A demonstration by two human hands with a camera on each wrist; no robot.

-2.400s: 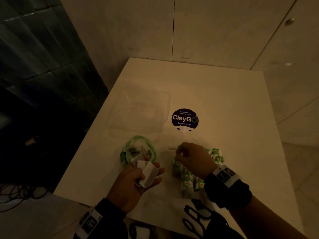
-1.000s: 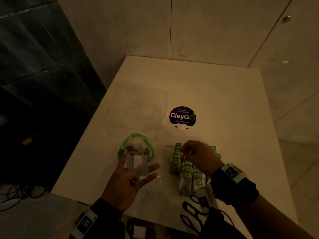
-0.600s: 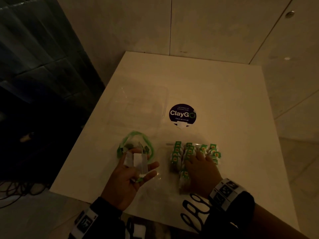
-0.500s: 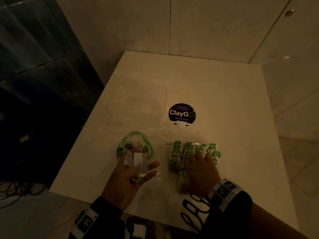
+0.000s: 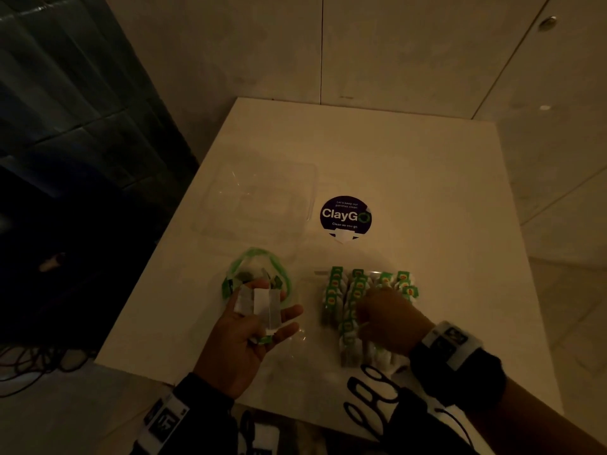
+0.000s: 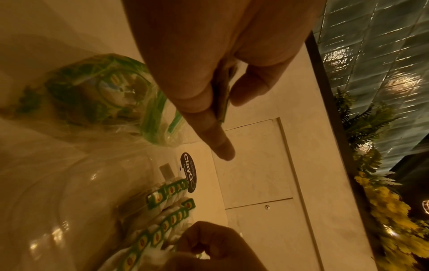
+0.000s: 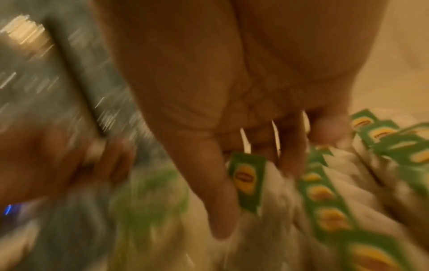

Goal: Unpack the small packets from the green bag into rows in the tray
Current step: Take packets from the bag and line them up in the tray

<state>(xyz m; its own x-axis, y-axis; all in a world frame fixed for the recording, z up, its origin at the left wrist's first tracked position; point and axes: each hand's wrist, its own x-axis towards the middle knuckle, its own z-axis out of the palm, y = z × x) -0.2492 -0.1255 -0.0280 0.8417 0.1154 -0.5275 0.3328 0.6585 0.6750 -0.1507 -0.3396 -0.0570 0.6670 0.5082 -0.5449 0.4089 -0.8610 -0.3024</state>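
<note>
My left hand is palm up near the table's front edge, thumb pressing a few white packets against the fingers; the left wrist view shows their edges pinched. Just beyond it lies the green bag, open, with more packets inside. To the right a clear tray holds rows of green-tagged packets. My right hand is down on those rows with fingers curled. In the blurred right wrist view one tagged packet sits between its thumb and fingers.
A clear plastic lid lies behind the bag. A round dark ClayGo sticker is on the white table. Dark tiled wall stands to the left, cabinet doors behind. Cables trail on the floor by the table's front left corner.
My right hand moved from the far end of the rows back toward me and curled its fingers. The left hand gathered its loose packets into a flat stack and stayed put.
</note>
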